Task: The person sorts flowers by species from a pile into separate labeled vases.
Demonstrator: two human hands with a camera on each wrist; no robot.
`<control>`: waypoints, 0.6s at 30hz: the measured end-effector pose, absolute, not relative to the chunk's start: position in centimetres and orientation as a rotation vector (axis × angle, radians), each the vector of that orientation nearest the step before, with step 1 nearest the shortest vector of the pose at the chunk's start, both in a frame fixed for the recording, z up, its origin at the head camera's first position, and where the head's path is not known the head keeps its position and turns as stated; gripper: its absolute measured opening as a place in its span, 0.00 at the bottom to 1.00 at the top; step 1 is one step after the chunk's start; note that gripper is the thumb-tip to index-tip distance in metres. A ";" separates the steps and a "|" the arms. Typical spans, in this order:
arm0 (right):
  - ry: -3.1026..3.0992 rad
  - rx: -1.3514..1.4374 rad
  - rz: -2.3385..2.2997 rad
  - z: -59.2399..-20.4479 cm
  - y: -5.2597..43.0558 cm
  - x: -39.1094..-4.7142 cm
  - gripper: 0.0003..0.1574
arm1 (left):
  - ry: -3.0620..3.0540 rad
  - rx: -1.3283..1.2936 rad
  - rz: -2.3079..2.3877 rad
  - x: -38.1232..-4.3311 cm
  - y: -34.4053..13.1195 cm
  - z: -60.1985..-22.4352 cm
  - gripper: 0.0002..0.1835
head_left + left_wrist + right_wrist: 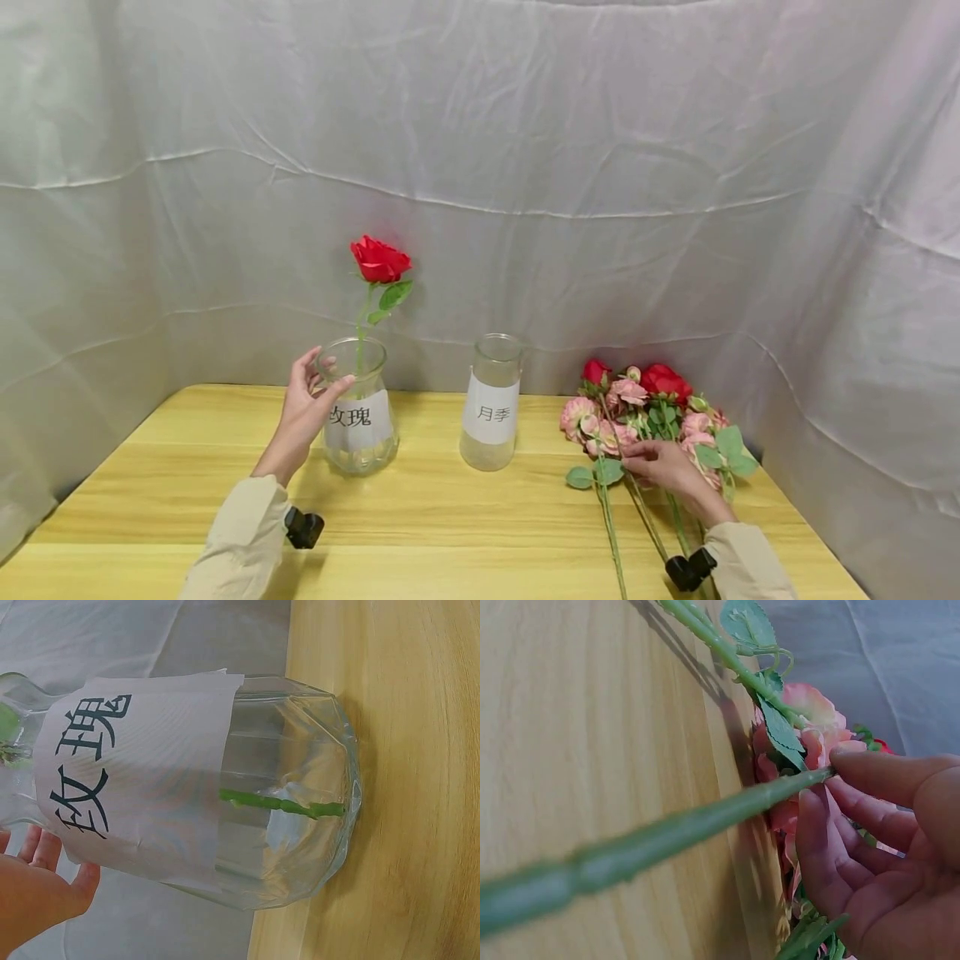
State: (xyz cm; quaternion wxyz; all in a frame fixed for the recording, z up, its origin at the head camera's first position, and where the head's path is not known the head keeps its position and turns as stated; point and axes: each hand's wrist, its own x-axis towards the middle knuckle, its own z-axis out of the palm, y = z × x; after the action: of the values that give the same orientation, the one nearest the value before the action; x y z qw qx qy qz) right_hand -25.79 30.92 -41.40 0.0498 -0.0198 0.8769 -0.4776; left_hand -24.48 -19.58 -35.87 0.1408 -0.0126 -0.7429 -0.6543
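Note:
My left hand point(303, 408) grips a wide glass vase point(362, 458) near its neck, thumb in front and fingers around the far side. The paper label point(142, 772) on this vase reads 玫瑰. One red rose point(381, 260) stands in it, and its cut green stem point(285, 804) shows through the glass near the bottom. Over at the right, my right hand point(667, 468) pinches a green flower stem point(705, 821) between thumb and fingers. That stem runs up into a pile of pink flowers point(626, 392) and red roses point(666, 382) lying on the table.
A narrower glass vase point(489, 454) labelled 月季 stands upright between the two hands. Several other stems point(611, 533) lie toward the front edge of the wooden table point(420, 533). Grey cloth point(480, 167) hangs behind and at both sides.

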 end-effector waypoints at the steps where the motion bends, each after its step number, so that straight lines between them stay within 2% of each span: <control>1: 2.676 -0.058 -1.441 -41.4 30.9 -25.8 0.18 | -2.145 -0.036 -1.890 -24.5 -19.6 -35.9 0.43; 18: 2.562 -0.181 -1.482 -40.4 31.2 -25.6 0.13 | -2.152 -0.032 -1.886 -24.4 -19.5 -35.8 0.44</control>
State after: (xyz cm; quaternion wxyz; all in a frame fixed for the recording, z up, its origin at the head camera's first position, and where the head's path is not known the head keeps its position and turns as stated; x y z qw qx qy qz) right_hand -25.62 31.18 -40.45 0.0880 -0.0608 0.8606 -0.4978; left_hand -24.39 -19.55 -35.82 0.1396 -0.0111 -0.7446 -0.6526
